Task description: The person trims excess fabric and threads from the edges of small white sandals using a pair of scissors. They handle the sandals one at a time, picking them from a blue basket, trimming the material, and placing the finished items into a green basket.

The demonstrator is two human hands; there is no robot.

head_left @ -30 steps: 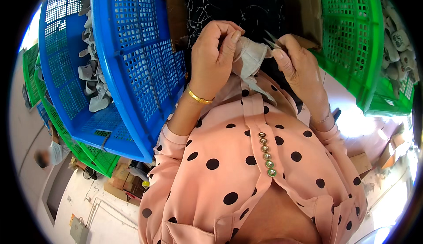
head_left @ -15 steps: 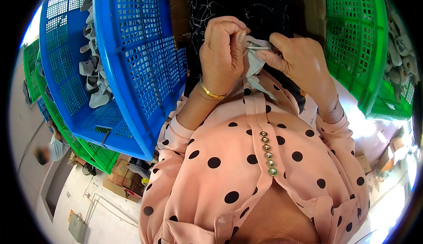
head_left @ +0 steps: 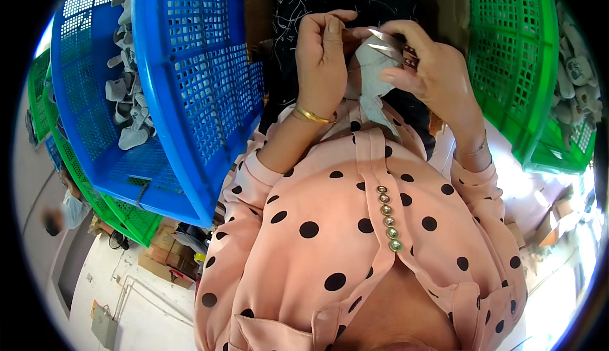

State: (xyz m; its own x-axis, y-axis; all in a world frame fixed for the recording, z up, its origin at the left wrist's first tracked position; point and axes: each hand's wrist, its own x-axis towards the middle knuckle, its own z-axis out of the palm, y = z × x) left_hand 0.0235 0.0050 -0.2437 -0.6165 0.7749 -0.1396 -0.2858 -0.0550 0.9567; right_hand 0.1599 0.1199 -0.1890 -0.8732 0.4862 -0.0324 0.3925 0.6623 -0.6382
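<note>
Two hands. Left hand (head_left: 321,65): grip clamped on one pale-grey cloth piece (head_left: 373,64), centre, before the torso. Right hand (head_left: 439,69): grip closed around one small silver metal bladed tool (head_left: 384,36), beside the piece. One green perforated plastic crate (head_left: 514,59) at right.

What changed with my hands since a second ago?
Your left hand and right hand moved up in the picture; the right thumb spread, and more of the metal tool shows. The pale piece stays between them; the blue basket and green basket stay put.
</note>
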